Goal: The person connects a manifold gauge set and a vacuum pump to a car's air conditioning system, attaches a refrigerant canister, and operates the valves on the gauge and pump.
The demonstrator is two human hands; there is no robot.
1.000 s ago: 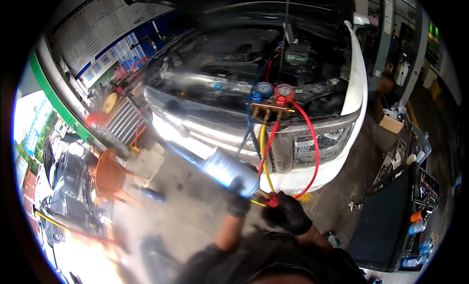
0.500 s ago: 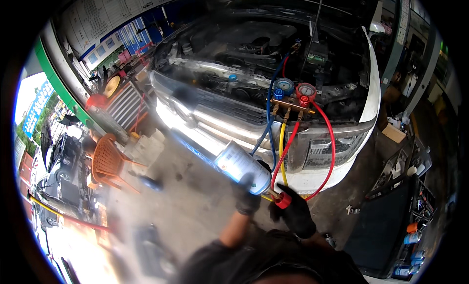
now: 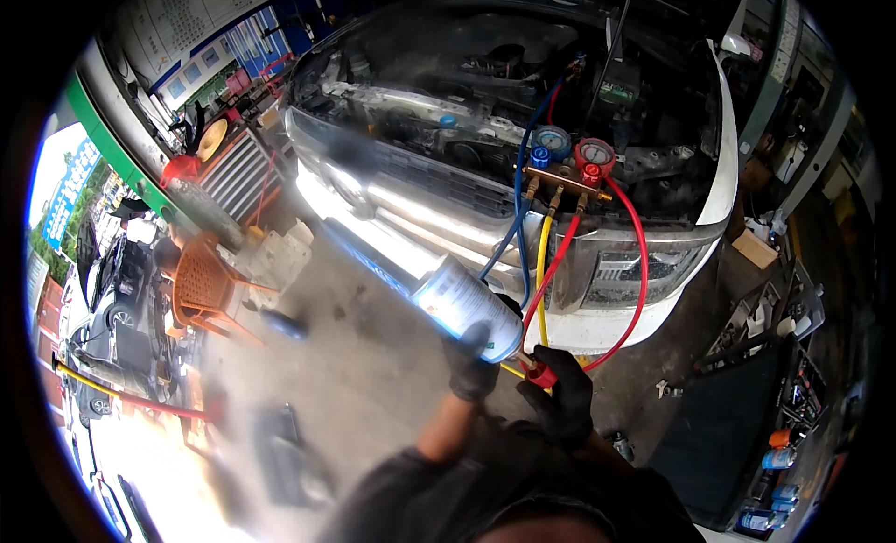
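Note:
My left hand (image 3: 473, 364), in a black glove, is closed round a white and light-blue refrigerant can (image 3: 467, 310). The can is tilted, its neck pointing down toward my right hand (image 3: 566, 400). That hand, gloved too, has its fingers round the red knob of a can tap valve (image 3: 540, 375) at the can's neck. Beyond the hands, a manifold gauge set (image 3: 565, 177) with one blue and one red gauge rests at the front of the engine bay. From it hang a blue hose (image 3: 505, 247), a yellow hose (image 3: 542, 263) and a red hose (image 3: 644, 263). Where the yellow hose ends is partly hidden.
The white car (image 3: 420, 216) stands ahead with its bonnet up. At the left are an orange plastic chair (image 3: 203, 280) and a tool cabinet (image 3: 245, 182). A dark panel (image 3: 714, 440) and several blue cans (image 3: 777, 459) lie at the right.
My view has shifted slightly. The right-hand fingers have changed position at the red knob, while the left hand keeps hold of the tilted can.

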